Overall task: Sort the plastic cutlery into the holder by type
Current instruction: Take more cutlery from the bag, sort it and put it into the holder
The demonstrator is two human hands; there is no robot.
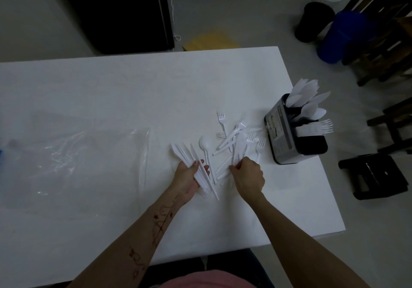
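Knives [191, 160], white plastic, thin and flat with tapered blades, are bundled in the left hand [189, 177], thumb and fingers curled round the handles, blades fanning toward 11 o'clock. Right hand [247, 176] lies just beside it at 3 o'clock, hands apart, its fingertips pinching the end of one handle in the loose pile [236, 140] of white forks, spoons and knives; which type it has hold of cannot be told. One round-bowled spoon [204, 146] lies between the bundle and the pile. Holder [294, 136], a boxy black caddy with a shiny labelled side panel, stands at 3 o'clock of the pile near the table edge; knives, spoons and forks stand in separate compartments. Table [111, 100] is smooth matte white. Crinkled clear plastic bag [84, 160] lies flat, well apart at 9 o'clock.
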